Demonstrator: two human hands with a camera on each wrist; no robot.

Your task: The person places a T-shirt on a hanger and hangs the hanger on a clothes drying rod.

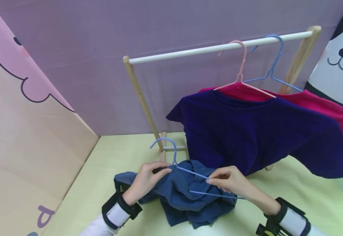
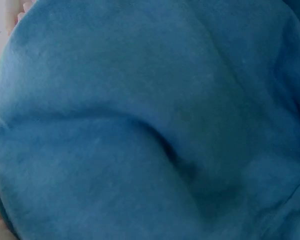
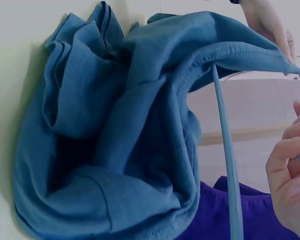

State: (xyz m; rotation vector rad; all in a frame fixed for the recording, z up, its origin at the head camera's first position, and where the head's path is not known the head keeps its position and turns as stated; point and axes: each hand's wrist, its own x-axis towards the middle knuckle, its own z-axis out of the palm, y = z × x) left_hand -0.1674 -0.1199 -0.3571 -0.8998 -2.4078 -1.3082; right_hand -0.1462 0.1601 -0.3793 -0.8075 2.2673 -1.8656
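A crumpled blue shirt (image 1: 183, 200) lies bunched on the table, its ribbed neckline (image 3: 190, 65) visible in the right wrist view. My left hand (image 1: 148, 178) pinches the shirt by its neckline, right beside the neck of a blue hanger (image 1: 175, 155). One side of that hanger runs inside the neckline; its hook stands up above the cloth. With thumb and fingertips, my right hand (image 1: 230, 178) grips the hanger's sloping arm on the other side. The hanger's lower bar (image 3: 225, 150) passes into the neck opening. Cloth fills most of the left wrist view.
Behind stands a rack with a white rail (image 1: 186, 52) and wooden posts (image 1: 142, 98). On it hang a dark purple shirt (image 1: 230, 131) on a pink hanger (image 1: 242, 65) and a red shirt (image 1: 316, 101) by another blue hanger (image 1: 277, 55). Printed panels (image 1: 41, 108) border the table.
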